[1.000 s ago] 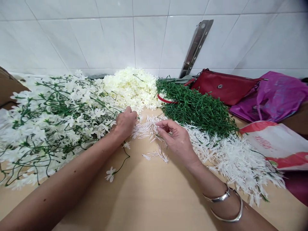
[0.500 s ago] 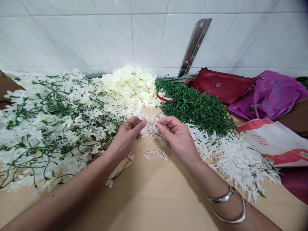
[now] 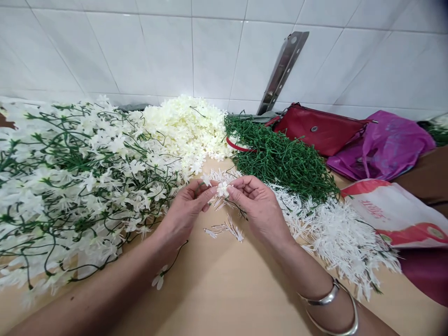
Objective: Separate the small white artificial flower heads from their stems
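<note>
Between the fingertips of both hands, a small white artificial flower (image 3: pixel 223 189) faces up. My left hand (image 3: pixel 189 203) pinches it from the left, thumb against index finger; another white blossom (image 3: pixel 206 180) shows just behind those fingers. From the right, my right hand (image 3: pixel 259 205) pinches the same flower, its other fingers curled in. A dark green stem passes below the right fingers; whether it joins the flower I cannot tell. Thin white stamen pieces (image 3: pixel 229 228) lie on the table below the hands, with more of them behind the fingers.
Stemmed white flowers (image 3: pixel 105 172) heap up on the left. Cream petals (image 3: pixel 185 126) and green stems (image 3: pixel 283 156) lie behind the hands. White stamen bunches (image 3: pixel 343 233) spread to the right, near a red bag (image 3: pixel 318 128), a purple plastic bag (image 3: pixel 392 144) and a white-and-red bag (image 3: pixel 395 212).
The hands have come closer together, and a white flower now shows between their fingertips, where there was a gap. The view has shifted slightly.
</note>
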A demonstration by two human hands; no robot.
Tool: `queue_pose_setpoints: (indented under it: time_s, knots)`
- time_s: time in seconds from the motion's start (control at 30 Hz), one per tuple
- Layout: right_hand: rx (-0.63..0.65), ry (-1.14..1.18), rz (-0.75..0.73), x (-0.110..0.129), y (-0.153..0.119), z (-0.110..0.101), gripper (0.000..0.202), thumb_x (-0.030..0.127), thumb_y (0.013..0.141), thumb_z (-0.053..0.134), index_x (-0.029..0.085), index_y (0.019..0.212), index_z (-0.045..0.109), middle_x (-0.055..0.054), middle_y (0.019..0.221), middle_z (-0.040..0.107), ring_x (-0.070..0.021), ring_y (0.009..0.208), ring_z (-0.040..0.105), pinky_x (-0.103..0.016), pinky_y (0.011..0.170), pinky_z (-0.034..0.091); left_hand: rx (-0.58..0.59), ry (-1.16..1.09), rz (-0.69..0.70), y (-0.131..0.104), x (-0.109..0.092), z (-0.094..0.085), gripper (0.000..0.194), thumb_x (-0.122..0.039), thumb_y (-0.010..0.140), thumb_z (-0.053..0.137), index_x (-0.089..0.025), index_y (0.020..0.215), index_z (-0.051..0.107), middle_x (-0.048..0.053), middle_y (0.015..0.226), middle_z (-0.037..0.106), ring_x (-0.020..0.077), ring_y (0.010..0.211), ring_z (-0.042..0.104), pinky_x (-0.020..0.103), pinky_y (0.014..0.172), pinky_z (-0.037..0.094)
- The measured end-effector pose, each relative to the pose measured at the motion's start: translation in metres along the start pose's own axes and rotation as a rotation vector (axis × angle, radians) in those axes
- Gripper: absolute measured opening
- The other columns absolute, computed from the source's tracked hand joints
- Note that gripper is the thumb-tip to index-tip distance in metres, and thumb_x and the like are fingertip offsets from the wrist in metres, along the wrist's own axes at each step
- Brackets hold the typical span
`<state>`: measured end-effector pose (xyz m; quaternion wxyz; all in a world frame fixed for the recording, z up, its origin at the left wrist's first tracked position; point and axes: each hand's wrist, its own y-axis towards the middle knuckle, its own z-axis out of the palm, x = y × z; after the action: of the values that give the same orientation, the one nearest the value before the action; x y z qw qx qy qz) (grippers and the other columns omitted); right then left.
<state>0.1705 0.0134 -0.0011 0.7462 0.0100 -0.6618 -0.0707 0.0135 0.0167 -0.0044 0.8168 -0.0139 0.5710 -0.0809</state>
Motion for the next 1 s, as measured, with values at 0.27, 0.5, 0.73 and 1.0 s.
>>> queue_pose_setpoints:
  time_s: [0.27, 0.5, 0.73, 1.0]
  knots:
    - [0.001, -0.583, -0.523, 0.003, -0.013, 0.0, 0.01, 0.015, 0.091, 0.061, 0.022, 0.088, 0.067, -0.002, 0.086, 0.074, -0.0164, 0.081, 0.067, -0.032, 0.076, 0.049, 0.001, 0.042, -0.039, -0.012, -0.004, 0.005, 0.038, -0.05, 0.071, 0.085, -0.015, 0.077, 0.07, -0.003, 0.076, 0.06, 0.006, 0.059, 0.04, 0.021, 0.058, 0.034]
    - [0.102, -0.534, -0.5, 0.002, -0.018, 0.006, 0.012, 0.016, 0.095, 0.062, 0.025, 0.095, 0.069, -0.001, 0.094, 0.077, -0.0172, 0.088, 0.071, -0.033, 0.082, 0.052, -0.03, 0.037, 0.028, -0.005, -0.004, 0.0, 0.037, -0.046, 0.067, 0.087, -0.015, 0.069, 0.067, -0.005, 0.065, 0.055, 0.0066, 0.055, 0.038, 0.022, 0.053, 0.03]
    - [-0.004, -0.433, -0.371, 0.014, -0.017, 0.005, 0.011, 0.019, 0.091, 0.066, 0.025, 0.091, 0.075, -0.004, 0.092, 0.071, -0.0186, 0.088, 0.066, -0.033, 0.075, 0.053, -0.097, 0.116, 0.086, -0.009, -0.007, 0.004, 0.041, -0.045, 0.066, 0.087, -0.018, 0.062, 0.058, -0.007, 0.056, 0.046, 0.0069, 0.052, 0.035, 0.022, 0.051, 0.03]
    - [-0.003, -0.336, -0.18, 0.006, -0.019, 0.011, 0.011, 0.022, 0.082, 0.071, 0.022, 0.092, 0.067, 0.0, 0.082, 0.069, -0.0151, 0.074, 0.061, -0.032, 0.072, 0.05, -0.11, 0.188, 0.13, -0.011, -0.008, 0.006, 0.046, -0.039, 0.072, 0.082, -0.018, 0.05, 0.048, -0.007, 0.05, 0.042, 0.0079, 0.052, 0.033, 0.023, 0.051, 0.029]
